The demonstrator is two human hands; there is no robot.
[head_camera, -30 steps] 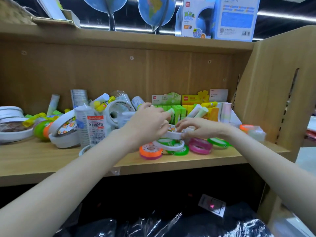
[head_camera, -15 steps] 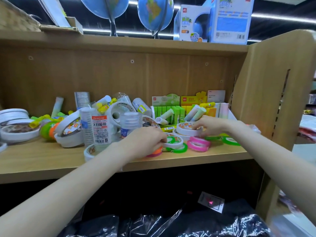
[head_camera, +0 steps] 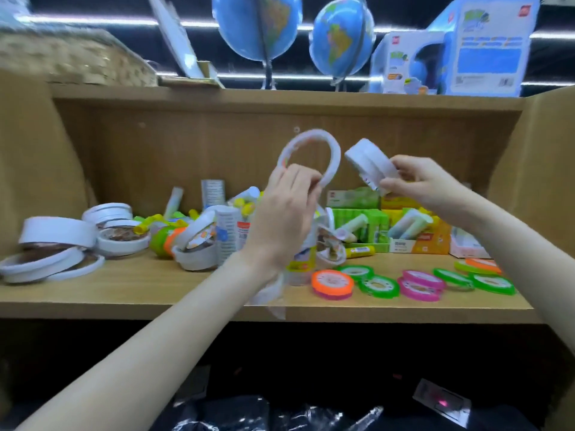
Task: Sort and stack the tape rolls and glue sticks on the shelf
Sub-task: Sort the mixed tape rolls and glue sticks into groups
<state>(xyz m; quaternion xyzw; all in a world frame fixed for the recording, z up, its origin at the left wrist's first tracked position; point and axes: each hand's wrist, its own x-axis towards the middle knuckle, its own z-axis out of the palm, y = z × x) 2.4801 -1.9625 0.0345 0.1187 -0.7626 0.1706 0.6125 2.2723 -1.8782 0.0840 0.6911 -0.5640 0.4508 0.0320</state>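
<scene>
1. A wooden shelf [head_camera: 93, 293] fills the view, with a back panel and side walls; a second board above it carries 2 blue globes [head_camera: 258, 26] and a blue printed box [head_camera: 491, 45].
2. A heap of white tape rolls [head_camera: 56, 236] lies at the shelf's left end, some stacked flat, others leaning or tipped.
3. Green and yellow display boxes of glue sticks [head_camera: 407, 225] stand at the back right, and several sticks lean out of them.
4. Near the middle is a jumble of loose tubes, bottles and a tilted white roll [head_camera: 196, 244], blurred by motion.
5. The person's left hand [head_camera: 286, 209] is raised above the shelf; its grip pinches the lower edge of a large thin white tape ring [head_camera: 329, 157], held upright so the back panel shows through its hole.
6. The right hand [head_camera: 426, 185] is raised just beside it; its grip holds a smaller, thicker white tape roll [head_camera: 370, 163], tilted, close to the ring but not touching.
7. Flat small tape rolls lie along the front right of the shelf: an orange roll [head_camera: 332, 283], green rolls [head_camera: 378, 286] and pink rolls [head_camera: 421, 284], with more green and orange ones further right.
</scene>
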